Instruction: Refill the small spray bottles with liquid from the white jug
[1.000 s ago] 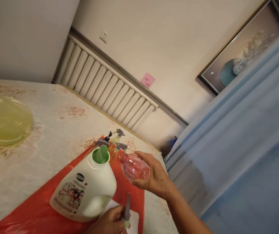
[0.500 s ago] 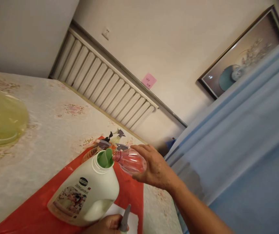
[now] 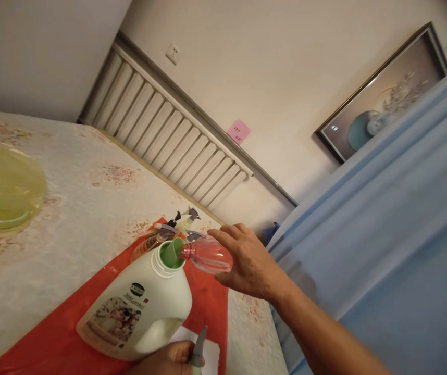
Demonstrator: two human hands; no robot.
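Observation:
A large cream jug with a printed label leans over a red sheet, its white threaded mouth holding a green pour spout. My right hand grips a clear pink plastic bottle by its base. The bottle lies nearly level, its neck at the spout; whether liquid flows I cannot tell. At the bottom edge, my left hand is closed round a small knife with a grey blade and pale handle. That hand is beside the jug's lower end; its contact with the jug is partly hidden.
Spray bottles stand behind the jug on the red sheet. A yellow-green transparent basin sits at left on the flowered tablecloth. Beyond the table are a radiator and, at right, a blue curtain.
My right hand and the pink bottle have shifted slightly left and up. The jug's mouth has moved a little right. The knife stays in my left hand.

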